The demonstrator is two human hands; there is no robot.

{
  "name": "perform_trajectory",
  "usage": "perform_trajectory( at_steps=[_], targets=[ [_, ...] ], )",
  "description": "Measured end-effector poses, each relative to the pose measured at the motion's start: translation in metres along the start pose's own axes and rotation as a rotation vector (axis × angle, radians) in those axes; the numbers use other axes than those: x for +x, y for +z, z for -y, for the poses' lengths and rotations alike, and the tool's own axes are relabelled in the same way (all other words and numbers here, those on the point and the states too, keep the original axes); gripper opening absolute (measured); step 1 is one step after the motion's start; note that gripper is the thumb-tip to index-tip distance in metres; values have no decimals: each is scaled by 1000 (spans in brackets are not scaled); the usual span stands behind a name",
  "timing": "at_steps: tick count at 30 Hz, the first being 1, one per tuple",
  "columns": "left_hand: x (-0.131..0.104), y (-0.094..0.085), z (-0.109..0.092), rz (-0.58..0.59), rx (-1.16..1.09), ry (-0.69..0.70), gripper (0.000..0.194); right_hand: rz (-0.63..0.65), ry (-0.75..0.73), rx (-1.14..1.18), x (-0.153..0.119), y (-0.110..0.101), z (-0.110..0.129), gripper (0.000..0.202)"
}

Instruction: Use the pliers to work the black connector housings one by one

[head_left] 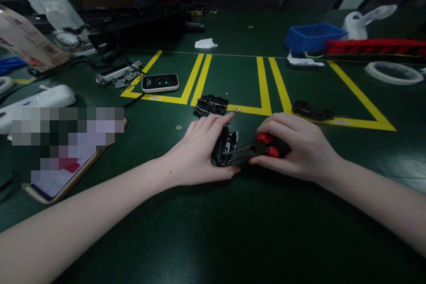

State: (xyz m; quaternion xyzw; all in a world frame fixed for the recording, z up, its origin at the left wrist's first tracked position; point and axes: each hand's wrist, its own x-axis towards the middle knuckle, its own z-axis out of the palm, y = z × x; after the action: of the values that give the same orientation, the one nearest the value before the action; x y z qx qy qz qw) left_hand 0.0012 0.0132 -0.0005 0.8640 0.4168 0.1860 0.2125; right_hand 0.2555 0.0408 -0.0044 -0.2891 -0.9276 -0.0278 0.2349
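Note:
My left hand (203, 151) is closed around a small black plastic housing (226, 146) with metal bits inside, low over the green table. In my right hand (294, 146) are needle-nose pliers (258, 148) with red handles, gripped from the right. The thin jaws of the pliers point left and reach the housing's near right side; whether they pinch a part of it I cannot tell. Just beyond my left fingers lies another black plastic part (211, 105). A dark elongated part (312, 111) rests beyond my right hand.
Small metal rings (179, 128) lie near the yellow tape (233, 108). A white device (160, 83) with green lights sits back left, a phone (76, 164) at left. Further off are a blue bin (313, 37), a red strip (376, 47) and a tape roll (394, 72).

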Motion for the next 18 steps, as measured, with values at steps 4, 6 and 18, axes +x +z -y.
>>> perform_trajectory(
  at_steps=[4,6,18],
  targets=[
    [0,0,-1,0,51,-27,93,-1,11,-12,0,0,0,46],
    [0,-1,-2,18,53,-18,87,1,14,-17,0,1,0,46],
    [1,-1,1,41,-42,66,75,27,25,-29,0,3,0,46]
  ],
)
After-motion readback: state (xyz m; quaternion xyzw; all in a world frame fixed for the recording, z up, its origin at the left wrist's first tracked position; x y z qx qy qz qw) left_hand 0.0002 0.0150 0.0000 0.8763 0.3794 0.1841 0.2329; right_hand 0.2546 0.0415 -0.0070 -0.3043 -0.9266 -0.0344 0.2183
